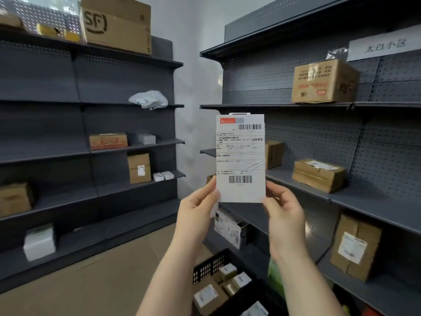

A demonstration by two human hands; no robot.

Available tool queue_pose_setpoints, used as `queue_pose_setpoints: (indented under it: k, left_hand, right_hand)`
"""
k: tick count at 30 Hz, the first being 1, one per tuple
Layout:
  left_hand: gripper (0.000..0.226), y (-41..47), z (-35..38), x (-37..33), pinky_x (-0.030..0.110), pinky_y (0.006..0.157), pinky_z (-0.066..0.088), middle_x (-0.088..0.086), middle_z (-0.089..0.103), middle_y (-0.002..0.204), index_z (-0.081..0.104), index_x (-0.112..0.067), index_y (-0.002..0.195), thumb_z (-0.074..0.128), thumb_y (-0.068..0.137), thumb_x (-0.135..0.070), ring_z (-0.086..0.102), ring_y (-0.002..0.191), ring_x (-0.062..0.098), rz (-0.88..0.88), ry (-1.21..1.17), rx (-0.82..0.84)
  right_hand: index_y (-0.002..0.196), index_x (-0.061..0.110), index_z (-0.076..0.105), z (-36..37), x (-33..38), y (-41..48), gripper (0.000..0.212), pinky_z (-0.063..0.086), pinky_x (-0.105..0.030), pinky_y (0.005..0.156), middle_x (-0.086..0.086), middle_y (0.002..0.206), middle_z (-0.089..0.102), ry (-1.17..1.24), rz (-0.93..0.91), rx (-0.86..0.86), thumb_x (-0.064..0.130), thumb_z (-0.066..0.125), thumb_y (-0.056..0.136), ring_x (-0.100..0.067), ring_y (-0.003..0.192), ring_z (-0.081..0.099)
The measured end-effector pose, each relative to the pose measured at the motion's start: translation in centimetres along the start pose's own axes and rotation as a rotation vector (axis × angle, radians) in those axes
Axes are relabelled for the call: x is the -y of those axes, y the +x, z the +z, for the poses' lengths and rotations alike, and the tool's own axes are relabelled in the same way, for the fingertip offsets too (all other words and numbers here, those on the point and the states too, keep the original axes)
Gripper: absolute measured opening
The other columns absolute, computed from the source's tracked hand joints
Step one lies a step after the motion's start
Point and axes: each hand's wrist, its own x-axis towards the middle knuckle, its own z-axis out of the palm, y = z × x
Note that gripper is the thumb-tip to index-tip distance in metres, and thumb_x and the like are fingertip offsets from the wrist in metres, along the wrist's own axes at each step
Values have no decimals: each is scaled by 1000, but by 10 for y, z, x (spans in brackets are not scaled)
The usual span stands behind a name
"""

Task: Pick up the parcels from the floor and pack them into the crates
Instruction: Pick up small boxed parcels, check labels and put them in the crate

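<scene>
I hold a flat white parcel upright in front of me, its shipping label with two barcodes facing the camera. My left hand pinches its lower left edge and my right hand pinches its lower right corner. Below my forearms, a black plastic crate sits on the floor with several small labelled cardboard parcels inside it.
Dark grey shelving lines the left side and more shelving lines the right, both holding scattered cardboard boxes. A white poly bag lies on a left shelf. A printed box sits low on the right shelves. Brown floor spreads to the left.
</scene>
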Motion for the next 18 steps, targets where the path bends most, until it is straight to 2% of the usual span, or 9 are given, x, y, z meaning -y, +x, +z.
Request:
queue_pose_setpoints:
  k: [3,7,9,12,15,18]
  left_hand:
    - [33,11,-34,9,43,111,46,-17,69,127,67,-32,131,62,99,-23,60,125,9,-11,17,-27]
    - [32,23,-66,24,24,102,47,-22,71,120,68,-35,126,59,101,-19,60,122,0,-52,13,-69]
    - [34,30,-76,34,26,106,46,-23,70,121,67,-34,129,58,101,-18,59,123,-2,-80,30,-75]
    - [34,45,-84,52,34,113,42,-23,68,125,67,-35,131,58,102,-19,56,125,-3,-127,53,-88]
    - [34,65,-83,65,38,114,42,-22,67,126,66,-32,131,58,102,-19,56,126,-1,-171,32,-122]
    - [33,93,-72,76,40,114,43,-23,69,123,68,-31,129,58,102,-17,57,124,-1,-196,20,-164]
  right_hand:
    - [103,20,69,30,-24,-8,30,52,-11,70,10,98,76,10,30,2,-6,61,90,-1,93,69]
    - [103,21,70,58,-54,-11,29,53,-22,80,8,100,76,-32,76,19,-4,64,89,-6,97,69]
    - [103,20,70,66,-68,-9,28,54,-25,84,8,100,76,-38,98,15,-3,65,88,-7,98,69]
    - [103,18,70,73,-90,-1,26,55,-23,82,7,99,76,-22,145,13,-3,66,88,-8,98,70]
    - [105,16,70,79,-112,15,25,54,-34,93,6,102,76,-25,185,7,-3,66,88,-10,101,69]
    - [104,19,71,82,-131,39,26,54,-38,96,8,101,76,-33,203,-14,-2,66,88,-9,100,69]
